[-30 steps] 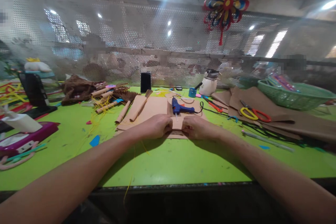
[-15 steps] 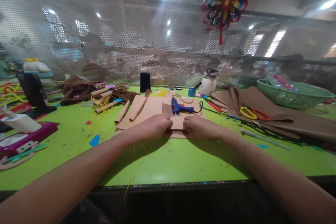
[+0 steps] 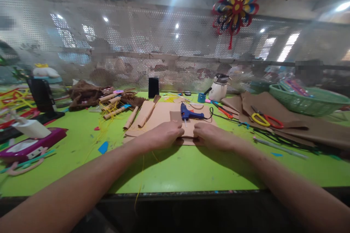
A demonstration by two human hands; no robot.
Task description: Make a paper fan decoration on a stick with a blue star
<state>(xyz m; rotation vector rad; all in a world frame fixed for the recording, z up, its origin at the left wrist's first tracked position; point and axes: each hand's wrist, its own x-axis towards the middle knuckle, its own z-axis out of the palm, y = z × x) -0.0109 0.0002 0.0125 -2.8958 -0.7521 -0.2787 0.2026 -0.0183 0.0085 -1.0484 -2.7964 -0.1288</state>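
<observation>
My left hand [image 3: 168, 134] and my right hand [image 3: 210, 136] face each other low over the brown paper. Both have curled fingers pinching a narrow brown paper strip [image 3: 188, 138], which shows in the gap between them. Most of the strip is hidden by the fingers. Just beyond my hands lies a blue glue gun [image 3: 193, 114], its nozzle pointing toward me, on a small dark brown paper piece [image 3: 175, 115]. Under that spreads a larger light brown sheet [image 3: 161, 113]. Two rolled paper pieces with fringed ends, one a paper roll [image 3: 147, 114], rest at its left.
Right of the sheet are orange-handled pliers [image 3: 224, 111], scissors [image 3: 264, 119] on folded brown paper [image 3: 298, 127], and a green basket [image 3: 306, 100]. A white jug [image 3: 218, 89] and phone [image 3: 153, 87] stand behind. At left are a purple box [image 3: 41, 143] and yellow raffia strands [image 3: 109, 107].
The camera view has shifted slightly, so everything sits a little further right and lower. Both hands keep their pinch on the paper strip at nearly the same spot.
</observation>
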